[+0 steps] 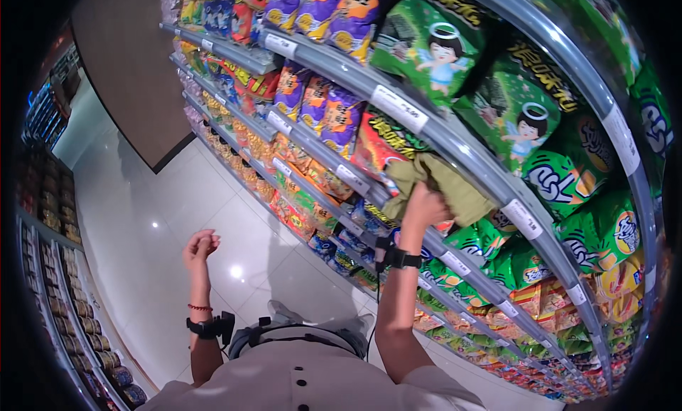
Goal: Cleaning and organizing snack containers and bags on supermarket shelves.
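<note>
My right hand [427, 207] grips an olive-green cloth [466, 192], which is bunched and partly draped between two shelf levels on the right. The cloth lies against the grey front rail [469, 163] of the upper of these shelves. Just left of it is a red snack bag [375, 139], partly covered by the cloth. Green snack bags [474, 243] sit to its right on the lower shelf. Above the tiled floor, my left hand [202, 247] hangs away from the shelves, holding nothing, its fingers loosely bent.
Purple snack bags [338, 115] and large green bags [511, 112] fill the tiered shelving, with price tags [399, 108] along its rails. A brown panel [133, 64] rises at the far left. Shelves of jars [96, 326] stand at left, across the white tiled floor [160, 198].
</note>
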